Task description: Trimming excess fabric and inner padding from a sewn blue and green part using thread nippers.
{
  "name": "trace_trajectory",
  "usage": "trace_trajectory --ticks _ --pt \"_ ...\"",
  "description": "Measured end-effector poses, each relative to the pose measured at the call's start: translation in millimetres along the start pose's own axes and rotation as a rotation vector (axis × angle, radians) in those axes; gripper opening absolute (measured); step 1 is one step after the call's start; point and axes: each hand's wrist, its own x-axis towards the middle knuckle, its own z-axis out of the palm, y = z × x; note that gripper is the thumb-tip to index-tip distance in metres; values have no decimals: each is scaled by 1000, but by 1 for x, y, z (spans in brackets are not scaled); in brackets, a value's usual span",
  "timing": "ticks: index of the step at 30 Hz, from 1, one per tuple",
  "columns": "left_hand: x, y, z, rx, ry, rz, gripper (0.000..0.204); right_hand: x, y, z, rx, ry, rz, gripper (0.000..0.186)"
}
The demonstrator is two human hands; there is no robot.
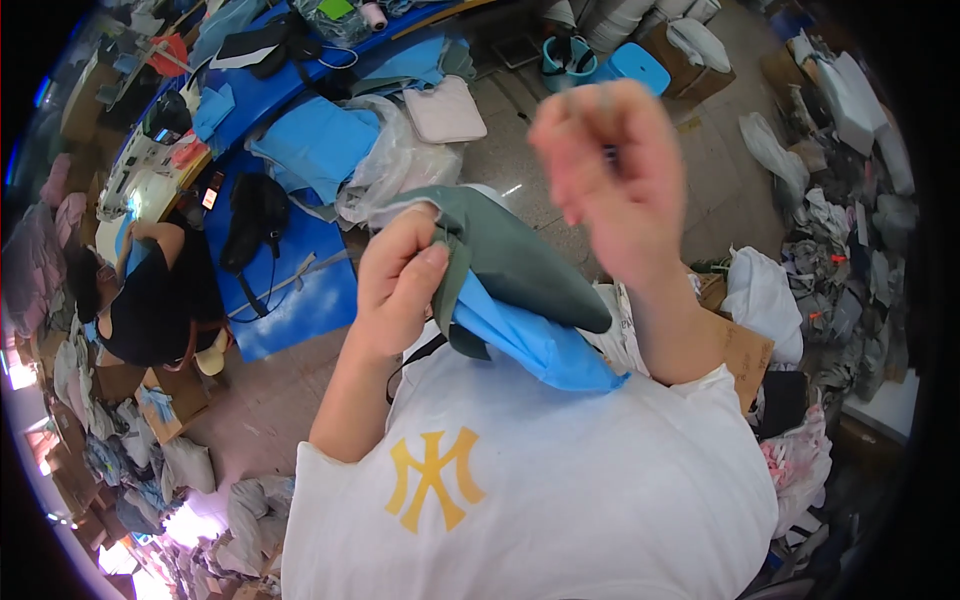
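Observation:
My left hand (395,285) is closed on the edge of a dark green fabric piece (520,255), pinched between thumb and fingers in front of my chest. Light blue fabric (540,345) hangs out from under the green, its lower end near my white shirt. Raised to the right, apart from the fabric, is my right hand (625,175), smeared by motion. Its fingers are curled in, and a small dark bit shows between them, too blurred to name.
A blue table (290,310) at the left holds folded blue fabric (320,145), clear plastic and a black bag (252,220). Another person (150,290) works at a sewing machine farther left. Blue tubs (640,68) stand beyond; heaped fabric and bags (765,300) lie right.

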Motion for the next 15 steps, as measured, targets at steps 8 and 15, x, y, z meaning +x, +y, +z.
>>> trace_trajectory --ticks 8,15 --pt "7 10 -7 289 -135 225 11 -11 5 28 -241 -119 2 44" --pt "9 18 -3 492 -132 289 10 2 26 18 -290 133 59 31"
